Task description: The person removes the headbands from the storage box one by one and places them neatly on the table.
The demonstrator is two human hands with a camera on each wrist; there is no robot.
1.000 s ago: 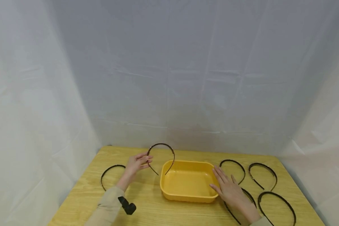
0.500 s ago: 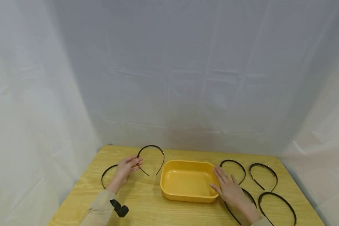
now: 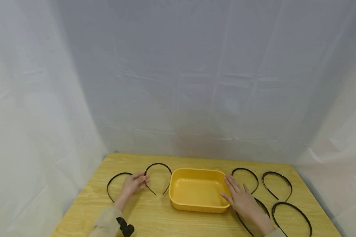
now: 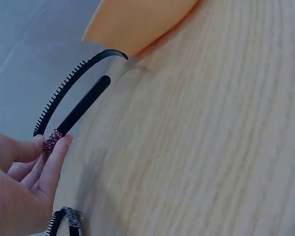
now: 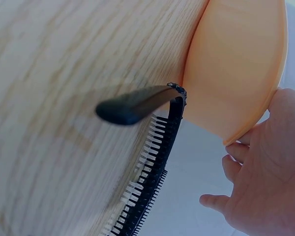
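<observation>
My left hand (image 3: pixel 134 183) pinches a black toothed headband (image 3: pixel 158 165) between thumb and fingers, just left of the yellow tray (image 3: pixel 178 204); the band stands low on the wooden table. In the left wrist view the fingers (image 4: pixel 53 157) hold the headband (image 4: pixel 69 83) at a glittery patch, the tray (image 4: pixel 132 22) beyond. My right hand (image 3: pixel 240 197) rests flat with straight fingers against the tray's right rim, lying over another headband (image 3: pixel 262 206). The right wrist view shows that headband (image 5: pixel 147 187) beside the tray (image 5: pixel 236 64) and the hand (image 5: pixel 263 182).
One more headband (image 3: pixel 114 179) lies left of my left hand. Three others lie right of the tray: two at the back (image 3: pixel 245 171) (image 3: pixel 277 177) and one at the front right (image 3: pixel 293 210). The table (image 3: pixel 154 217) ends at white curtains behind and beside.
My left hand has carried its headband from above the tray's left rim leftward and down to the table. The right hand has not moved.
</observation>
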